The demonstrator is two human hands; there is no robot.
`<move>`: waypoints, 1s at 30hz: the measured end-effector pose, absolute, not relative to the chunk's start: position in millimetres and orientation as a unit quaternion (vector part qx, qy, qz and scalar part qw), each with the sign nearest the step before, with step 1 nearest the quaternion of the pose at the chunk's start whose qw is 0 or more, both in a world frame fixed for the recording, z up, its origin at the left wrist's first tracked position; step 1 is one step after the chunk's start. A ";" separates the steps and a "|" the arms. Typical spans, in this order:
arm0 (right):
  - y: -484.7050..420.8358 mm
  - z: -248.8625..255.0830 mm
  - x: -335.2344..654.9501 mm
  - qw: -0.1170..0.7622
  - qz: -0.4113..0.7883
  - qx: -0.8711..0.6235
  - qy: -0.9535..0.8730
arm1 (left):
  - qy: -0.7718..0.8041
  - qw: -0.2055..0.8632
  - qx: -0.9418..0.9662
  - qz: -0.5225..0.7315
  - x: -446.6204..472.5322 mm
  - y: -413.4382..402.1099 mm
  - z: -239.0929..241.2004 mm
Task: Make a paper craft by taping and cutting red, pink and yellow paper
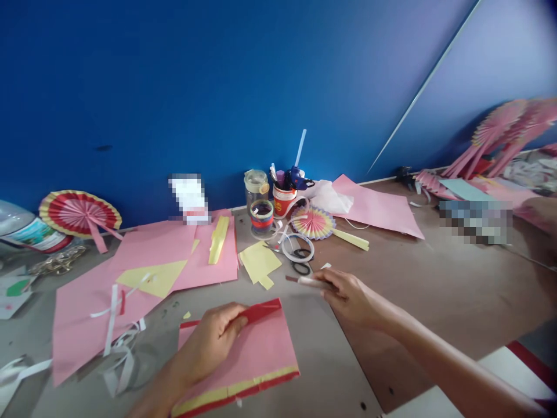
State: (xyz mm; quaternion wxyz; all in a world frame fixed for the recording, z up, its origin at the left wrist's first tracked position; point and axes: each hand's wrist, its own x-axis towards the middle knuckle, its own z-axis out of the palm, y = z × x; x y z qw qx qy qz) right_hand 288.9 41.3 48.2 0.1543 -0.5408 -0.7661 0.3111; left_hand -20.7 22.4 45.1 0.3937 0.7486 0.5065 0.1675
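My left hand point(215, 337) rests on a pink paper sheet point(261, 354) with red and yellow edge strips, its fingers pinching the red strip at the sheet's top edge. My right hand point(348, 296) is closed round a slim white stick with a dark red tip point(302, 280), held just above the table to the right of the sheet. The sheet lies flat near the table's front edge.
Pink sheets point(143, 273) and yellow scraps point(259, 261) cover the left of the table. A paper cup of tools point(284, 200), a jar point(256, 186), tape rolls point(298, 247) and a small folded fan point(312, 223) stand by the blue wall. A larger fan point(79, 213) leans at left; more fans point(505, 130) at right.
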 end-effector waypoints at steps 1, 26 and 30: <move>41.5 50.8 286.6 0.140 0.333 -0.530 -0.767 | 0.518 0.411 0.732 0.164 -21.9 24.7 49.4; 24.1 40.7 281.1 0.025 0.239 -0.434 -0.868 | 0.529 0.228 0.764 0.291 -18.1 45.8 1.5; 24.1 29.9 285.0 0.035 0.198 -0.428 -0.881 | 0.544 0.231 0.764 0.258 -16.1 49.2 4.4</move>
